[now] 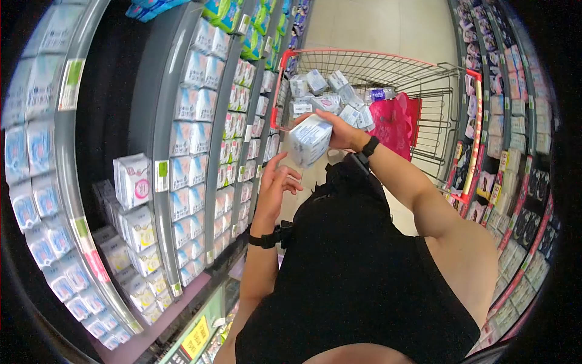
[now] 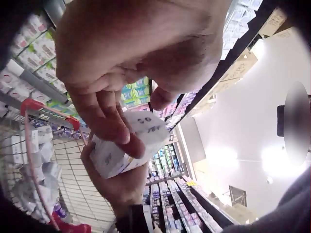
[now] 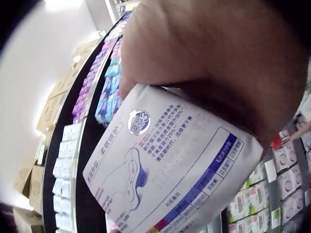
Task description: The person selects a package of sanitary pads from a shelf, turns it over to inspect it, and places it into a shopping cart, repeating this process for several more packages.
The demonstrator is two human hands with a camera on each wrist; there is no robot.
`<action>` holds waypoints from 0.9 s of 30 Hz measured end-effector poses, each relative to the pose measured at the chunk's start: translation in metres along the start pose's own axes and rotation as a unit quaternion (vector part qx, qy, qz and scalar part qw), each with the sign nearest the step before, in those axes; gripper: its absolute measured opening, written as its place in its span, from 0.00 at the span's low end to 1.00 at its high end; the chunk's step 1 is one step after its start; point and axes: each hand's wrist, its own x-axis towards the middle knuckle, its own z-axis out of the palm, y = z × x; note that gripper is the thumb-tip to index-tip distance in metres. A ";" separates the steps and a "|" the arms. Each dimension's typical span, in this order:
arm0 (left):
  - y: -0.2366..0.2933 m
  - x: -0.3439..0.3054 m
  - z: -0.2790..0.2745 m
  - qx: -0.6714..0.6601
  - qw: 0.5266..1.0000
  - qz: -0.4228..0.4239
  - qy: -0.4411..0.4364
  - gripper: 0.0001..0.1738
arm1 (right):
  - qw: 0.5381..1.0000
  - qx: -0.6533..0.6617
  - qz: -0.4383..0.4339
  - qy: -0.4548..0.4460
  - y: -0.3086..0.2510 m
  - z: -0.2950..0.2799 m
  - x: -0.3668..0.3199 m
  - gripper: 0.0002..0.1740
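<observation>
My right hand (image 1: 341,130) grips a white and blue soft pack (image 1: 311,141) in front of my body, beside the cart's near edge. In the right wrist view the pack (image 3: 175,160) shows printed text, a blue band and a drawing, with the right hand (image 3: 214,58) around its upper edge. Just left of the pack, my left hand (image 1: 277,185) has its fingers loosely bent and holds nothing. From the left wrist view, the left hand's fingers (image 2: 109,119) hang in front of the pack (image 2: 121,155); whether they touch it I cannot tell.
A wire shopping cart (image 1: 424,64) with a red rim stands ahead, holding several white packs (image 1: 327,102), a bottle (image 1: 381,94) and a pink-red bag (image 1: 393,124). Shelves of packs (image 1: 193,139) line the left side, and more shelves (image 1: 518,145) stand on the right.
</observation>
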 end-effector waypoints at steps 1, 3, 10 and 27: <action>0.004 0.006 0.006 0.010 1.000 0.005 -0.009 0.28 | 0.999 0.028 0.006 0.027 0.000 -0.017 -0.008 0.34; 0.012 0.014 0.014 0.019 0.999 0.016 -0.026 0.27 | 0.989 0.119 0.037 0.078 0.002 -0.062 -0.025 0.31; 0.009 0.030 0.004 0.052 0.997 0.022 -0.049 0.19 | 0.906 0.165 -0.068 0.383 0.054 -0.305 -0.145 0.30; -0.002 -0.002 -0.011 0.042 0.997 0.055 0.032 0.14 | 0.831 0.194 -0.108 0.510 0.044 -0.290 -0.011 0.49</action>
